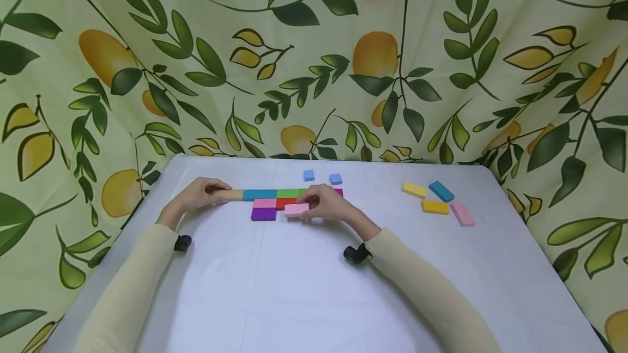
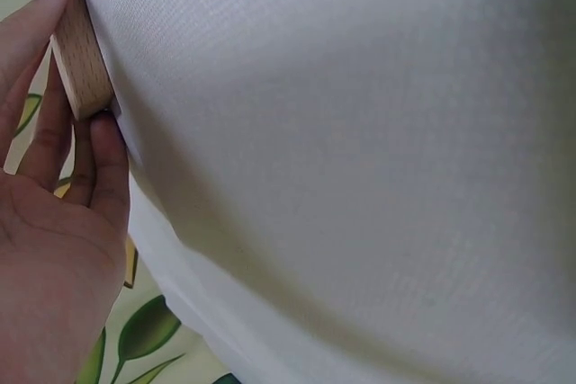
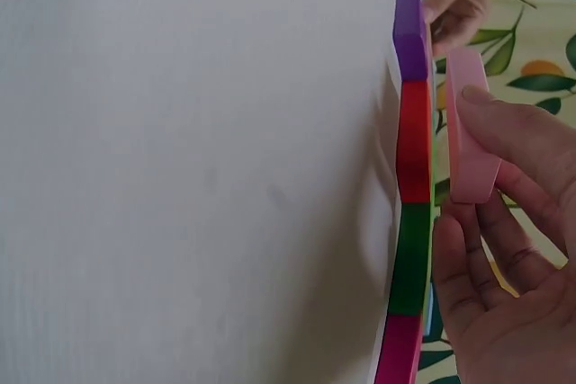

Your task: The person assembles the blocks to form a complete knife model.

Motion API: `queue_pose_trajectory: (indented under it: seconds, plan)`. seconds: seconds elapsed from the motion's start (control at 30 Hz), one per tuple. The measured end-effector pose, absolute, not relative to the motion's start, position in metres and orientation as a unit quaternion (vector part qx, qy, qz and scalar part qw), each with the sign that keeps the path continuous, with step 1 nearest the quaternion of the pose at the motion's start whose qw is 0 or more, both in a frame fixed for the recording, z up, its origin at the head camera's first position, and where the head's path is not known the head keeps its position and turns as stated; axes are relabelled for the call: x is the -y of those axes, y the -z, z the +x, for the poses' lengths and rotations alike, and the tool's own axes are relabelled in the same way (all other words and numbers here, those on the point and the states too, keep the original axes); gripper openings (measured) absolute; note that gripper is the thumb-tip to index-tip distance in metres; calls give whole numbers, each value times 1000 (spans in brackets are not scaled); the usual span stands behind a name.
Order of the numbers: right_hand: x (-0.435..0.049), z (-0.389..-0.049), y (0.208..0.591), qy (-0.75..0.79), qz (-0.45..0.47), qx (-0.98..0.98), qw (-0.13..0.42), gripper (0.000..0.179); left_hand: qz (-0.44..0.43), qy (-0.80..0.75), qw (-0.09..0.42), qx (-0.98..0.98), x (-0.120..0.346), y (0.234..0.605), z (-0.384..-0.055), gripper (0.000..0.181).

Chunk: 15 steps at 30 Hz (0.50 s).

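My left hand (image 1: 198,194) is at the left end of a row of flat coloured blocks. Its thumb and fingers hold a plain wooden block (image 2: 81,51). In that row lie a teal block (image 1: 260,195) and a green block (image 1: 287,193). A pink block (image 1: 265,203), a purple block (image 1: 264,214) and a red block (image 1: 287,204) sit on the near side. My right hand (image 1: 327,202) pinches a light pink block (image 3: 468,137), which is raised above the row in the right wrist view. A magenta block (image 3: 400,348) is at the row's right end, partly behind this hand.
Two small blue blocks, one (image 1: 308,175) left of the other (image 1: 336,179), lie behind the row. To the right are a yellow block (image 1: 414,189), an orange-yellow block (image 1: 435,207), a teal block (image 1: 441,191) and a pink block (image 1: 463,214). White cloth (image 1: 275,287) covers the table.
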State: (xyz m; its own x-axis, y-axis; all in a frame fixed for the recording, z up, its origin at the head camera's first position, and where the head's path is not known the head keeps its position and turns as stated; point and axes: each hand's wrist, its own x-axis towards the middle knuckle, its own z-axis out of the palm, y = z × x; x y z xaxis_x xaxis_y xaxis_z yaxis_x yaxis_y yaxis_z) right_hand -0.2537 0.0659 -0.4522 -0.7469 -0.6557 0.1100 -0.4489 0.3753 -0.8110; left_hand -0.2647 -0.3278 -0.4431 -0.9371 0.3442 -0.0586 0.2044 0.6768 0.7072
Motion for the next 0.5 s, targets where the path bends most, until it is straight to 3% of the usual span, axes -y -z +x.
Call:
queue_pose_trajectory:
  seconds: [0.5]
  plan:
    - [-42, -247, 450, 399, -337, -845, 111, 31, 148, -377, 101, -909, 328, 442, -265, 34]
